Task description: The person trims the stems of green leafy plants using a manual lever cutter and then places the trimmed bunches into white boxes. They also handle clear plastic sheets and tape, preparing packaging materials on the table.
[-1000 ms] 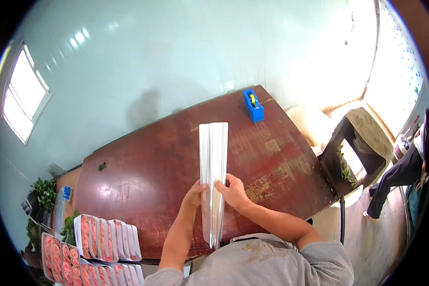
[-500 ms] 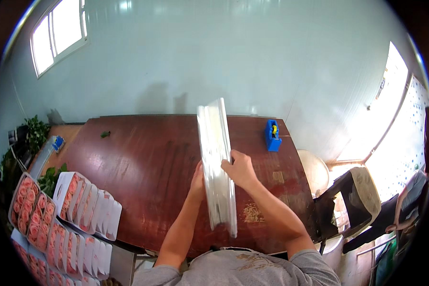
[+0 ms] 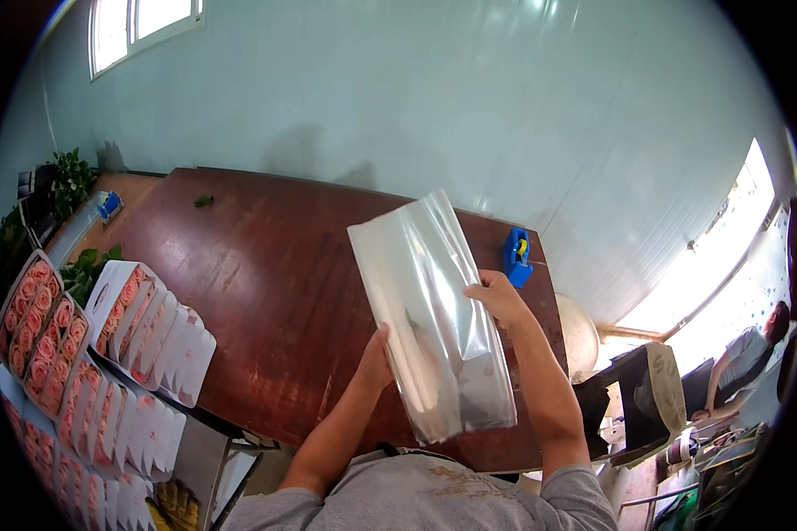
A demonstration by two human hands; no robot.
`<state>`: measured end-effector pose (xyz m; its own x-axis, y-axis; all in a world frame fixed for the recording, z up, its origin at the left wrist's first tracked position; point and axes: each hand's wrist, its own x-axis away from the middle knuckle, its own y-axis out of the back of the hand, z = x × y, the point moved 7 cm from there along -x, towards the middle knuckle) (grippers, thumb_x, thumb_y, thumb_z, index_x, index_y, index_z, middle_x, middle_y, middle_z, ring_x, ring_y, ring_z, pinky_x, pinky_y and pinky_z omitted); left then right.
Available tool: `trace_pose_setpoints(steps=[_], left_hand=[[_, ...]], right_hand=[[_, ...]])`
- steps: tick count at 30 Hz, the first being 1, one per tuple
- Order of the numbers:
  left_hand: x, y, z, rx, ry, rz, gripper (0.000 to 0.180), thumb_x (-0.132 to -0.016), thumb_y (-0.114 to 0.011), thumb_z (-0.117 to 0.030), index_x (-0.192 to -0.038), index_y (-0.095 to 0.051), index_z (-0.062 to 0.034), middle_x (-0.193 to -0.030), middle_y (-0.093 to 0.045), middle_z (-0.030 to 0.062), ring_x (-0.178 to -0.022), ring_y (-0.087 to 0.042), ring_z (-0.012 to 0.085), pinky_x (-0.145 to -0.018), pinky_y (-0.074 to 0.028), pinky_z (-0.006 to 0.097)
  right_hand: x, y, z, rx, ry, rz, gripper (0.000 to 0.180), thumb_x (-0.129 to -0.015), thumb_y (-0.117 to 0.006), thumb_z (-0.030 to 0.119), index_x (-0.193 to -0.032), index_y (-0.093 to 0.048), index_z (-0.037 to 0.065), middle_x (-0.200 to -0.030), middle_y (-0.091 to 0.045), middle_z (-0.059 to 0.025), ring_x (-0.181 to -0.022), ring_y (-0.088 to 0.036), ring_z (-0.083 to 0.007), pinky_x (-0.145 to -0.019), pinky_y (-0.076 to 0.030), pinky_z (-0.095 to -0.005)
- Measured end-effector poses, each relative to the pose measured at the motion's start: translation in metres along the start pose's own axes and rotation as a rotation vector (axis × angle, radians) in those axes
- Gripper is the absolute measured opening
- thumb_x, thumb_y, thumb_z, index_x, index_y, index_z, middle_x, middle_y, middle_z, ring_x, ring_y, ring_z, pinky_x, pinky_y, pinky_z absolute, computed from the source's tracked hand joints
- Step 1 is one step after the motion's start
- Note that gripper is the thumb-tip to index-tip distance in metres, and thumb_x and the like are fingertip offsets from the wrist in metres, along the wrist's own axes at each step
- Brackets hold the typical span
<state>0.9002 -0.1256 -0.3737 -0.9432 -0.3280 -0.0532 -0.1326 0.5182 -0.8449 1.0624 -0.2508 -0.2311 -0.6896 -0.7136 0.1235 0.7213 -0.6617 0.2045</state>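
Between my two hands, above the dark red-brown table (image 3: 266, 292), is a stack of clear plastic sheets (image 3: 434, 327), shiny and tilted. My left hand (image 3: 377, 356) grips its left edge, with the fingers hidden behind the plastic. On the opposite edge, my right hand (image 3: 498, 296) pinches the sheets, thumb on the front face. Past the right hand, near the table's far right corner, stands a blue tape dispenser (image 3: 517, 257) with a yellow roll core. I cannot make out how many sheets are in the stack.
Bunches of pink roses (image 3: 40, 332) in white wrapping are stacked at the left, beside the table. A second blue tape dispenser (image 3: 109, 205) sits at the far left. On the right are a chair (image 3: 651, 403) and another person (image 3: 744, 358). A yellow glove (image 3: 175, 506) lies low at left.
The plastic sheets have turned from nearly edge-on to showing their broad face. Both hands still hold them, the right one now farther right. My view has tilted.
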Motion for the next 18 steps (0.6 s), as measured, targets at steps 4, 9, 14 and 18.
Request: trace_pose_setpoints(steps=[4,9,14,18], left_hand=[[0.000,0.009,-0.002,-0.203,0.054,-0.106,0.055,-0.087,-0.074,-0.021,-0.131,-0.051,0.0013,-0.115,-0.064,0.0152,-0.101,-0.066,0.0252,-0.088,-0.056,0.042],[-0.004,0.011,-0.018,-0.245,0.098,-0.080,0.054,-0.083,-0.077,-0.016,-0.128,-0.053,0.0021,-0.112,-0.066,0.0129,-0.099,-0.067,0.0224,-0.086,-0.056,0.038],[-0.009,0.016,-0.029,-0.270,0.138,-0.026,0.045,-0.085,-0.074,-0.012,-0.124,-0.056,0.0025,-0.107,-0.068,0.0106,-0.094,-0.068,0.0217,-0.084,-0.057,0.036],[-0.010,0.013,-0.033,-0.318,0.158,0.000,0.046,-0.085,-0.074,-0.012,-0.125,-0.056,0.0030,-0.108,-0.068,0.0112,-0.094,-0.069,0.0218,-0.082,-0.058,0.036]], right_hand=[[-0.004,0.009,-0.030,-0.098,-0.080,-0.007,0.027,-0.086,-0.067,0.008,-0.110,-0.067,-0.004,-0.094,-0.069,-0.0071,-0.082,-0.066,-0.0155,-0.073,-0.054,-0.0318],[0.001,0.008,-0.057,-0.301,-0.045,0.008,0.028,-0.087,-0.069,0.010,-0.111,-0.067,-0.003,-0.098,-0.069,-0.0063,-0.085,-0.065,-0.0146,-0.076,-0.054,-0.0320],[0.007,0.003,-0.075,-0.412,-0.019,0.027,0.028,-0.088,-0.070,0.011,-0.112,-0.067,-0.002,-0.100,-0.068,-0.0051,-0.090,-0.063,-0.0132,-0.081,-0.052,-0.0312],[0.012,0.002,-0.084,-0.451,-0.012,-0.014,0.028,-0.088,-0.071,0.011,-0.113,-0.067,-0.001,-0.100,-0.068,-0.0047,-0.089,-0.063,-0.0131,-0.080,-0.052,-0.0308]])
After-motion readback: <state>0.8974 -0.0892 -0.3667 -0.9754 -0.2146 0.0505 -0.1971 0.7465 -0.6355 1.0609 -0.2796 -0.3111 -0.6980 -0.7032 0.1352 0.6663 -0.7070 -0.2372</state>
